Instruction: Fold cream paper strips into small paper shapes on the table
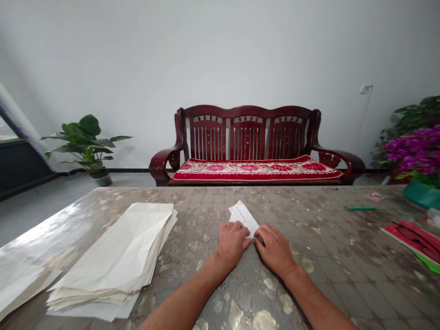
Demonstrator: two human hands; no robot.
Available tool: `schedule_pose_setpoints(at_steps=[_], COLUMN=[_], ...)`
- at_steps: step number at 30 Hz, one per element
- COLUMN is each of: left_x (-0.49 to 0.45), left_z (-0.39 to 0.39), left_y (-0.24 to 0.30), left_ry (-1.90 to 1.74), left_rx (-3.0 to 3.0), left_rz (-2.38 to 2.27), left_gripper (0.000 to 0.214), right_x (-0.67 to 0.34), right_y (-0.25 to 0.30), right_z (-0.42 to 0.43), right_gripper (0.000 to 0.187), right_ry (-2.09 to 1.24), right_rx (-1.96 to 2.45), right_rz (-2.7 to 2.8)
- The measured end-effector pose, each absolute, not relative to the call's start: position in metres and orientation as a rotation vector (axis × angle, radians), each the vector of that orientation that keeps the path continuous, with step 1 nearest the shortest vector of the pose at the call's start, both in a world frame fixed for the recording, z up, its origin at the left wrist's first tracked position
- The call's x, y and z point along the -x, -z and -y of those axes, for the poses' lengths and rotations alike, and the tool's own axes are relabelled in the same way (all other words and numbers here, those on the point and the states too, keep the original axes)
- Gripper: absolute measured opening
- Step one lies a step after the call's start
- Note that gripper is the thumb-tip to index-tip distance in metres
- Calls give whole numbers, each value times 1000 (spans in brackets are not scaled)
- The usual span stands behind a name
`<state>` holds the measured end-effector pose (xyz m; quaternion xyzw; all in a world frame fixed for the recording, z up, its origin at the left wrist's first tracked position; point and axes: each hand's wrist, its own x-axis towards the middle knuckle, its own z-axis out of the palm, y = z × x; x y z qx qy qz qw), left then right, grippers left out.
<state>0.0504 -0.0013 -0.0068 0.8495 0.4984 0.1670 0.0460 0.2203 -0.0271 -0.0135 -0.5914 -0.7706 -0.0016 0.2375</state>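
A folded sheet of white paper (243, 217) lies on the patterned table top (319, 247), its point towards me. My left hand (232, 243) covers its near left part, with the fingers closed over the paper. My right hand (275, 250) comes in from the other side, and its fingertips press on the paper's near corner. The two hands almost touch, hiding the lower part of the fold. To the left of my hands lies a tall stack of creased white paper sheets (113, 256).
More white paper (20, 279) lies at the table's left edge. At the right are a green marker (362, 207), a red printed sheet (412, 240) and a potted purple flower (414, 153). Beyond the table's far edge stand a red wooden bench (247, 137) and a potted plant (87, 144).
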Motion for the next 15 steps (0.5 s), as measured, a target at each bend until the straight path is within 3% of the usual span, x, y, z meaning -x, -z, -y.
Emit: schedule_pose_setpoints(at_steps=[2, 8, 15], left_x=[-52, -54, -54], left_z=[0, -3, -5], left_y=[7, 9, 12], left_ry=[-548, -585, -605], left_rx=[-2556, -2397, -2347], left_rz=[-1548, -1628, -1648], left_gripper=[17, 17, 19], right_x=[-219, -218, -219], right_y=[17, 26, 32], right_z=[25, 22, 19], right_gripper=[12, 54, 56], right_ry=[-34, 10, -59], right_rx=[1634, 1816, 1846], right_rz=[2041, 1867, 1796])
